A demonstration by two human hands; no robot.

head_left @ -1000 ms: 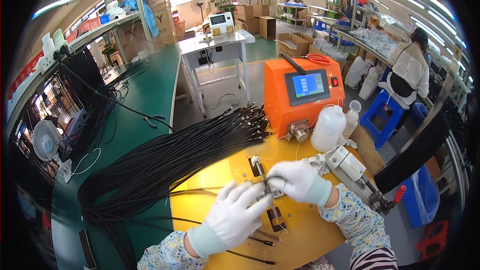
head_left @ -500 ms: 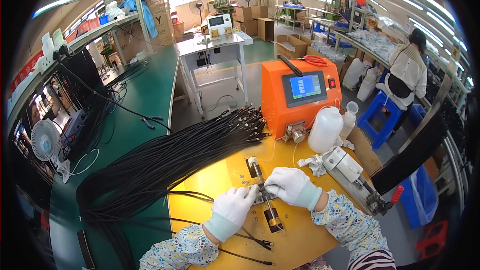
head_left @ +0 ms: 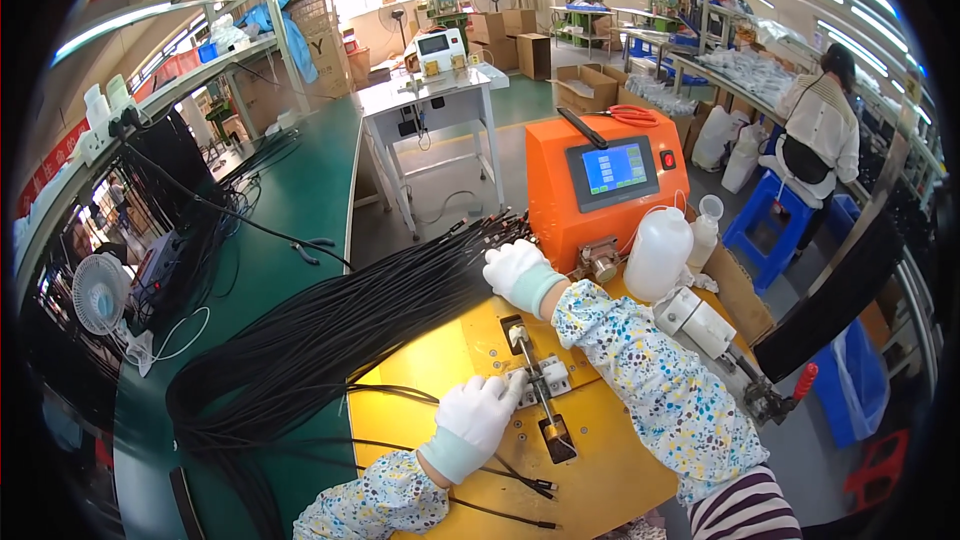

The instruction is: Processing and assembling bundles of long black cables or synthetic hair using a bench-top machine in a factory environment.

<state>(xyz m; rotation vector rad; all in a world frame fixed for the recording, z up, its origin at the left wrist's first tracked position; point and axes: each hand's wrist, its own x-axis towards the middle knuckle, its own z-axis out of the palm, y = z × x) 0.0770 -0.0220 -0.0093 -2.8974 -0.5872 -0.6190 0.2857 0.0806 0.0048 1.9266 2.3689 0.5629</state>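
My left hand [head_left: 474, 418], in a white glove, rests on the yellow work plate [head_left: 455, 340]. Its fingertips are pinched together at the small metal fixture [head_left: 549, 377], and a black cable [head_left: 412, 395] runs in under the hand from the left. What lies between the fingertips is mostly covered by the glove. My right hand [head_left: 522, 275], gloved too, is over the connector ends of a thick bundle of black cables [head_left: 330, 310], beside the orange machine [head_left: 555, 180]. Its fingers are bent toward the ends, and whether they grip one cannot be seen.
A white squeeze bottle [head_left: 659, 255] and a clear bottle [head_left: 706, 225] stand right of the machine. A red-handled toggle clamp [head_left: 800, 385] is at the right edge. Loose cable ends [head_left: 540, 488] lie near me. A person [head_left: 822, 130] sits farther right.
My right hand has left the fixture and moved up and away to the cable bundle's connector ends. My left hand stays at the fixture. The view has shifted slightly.
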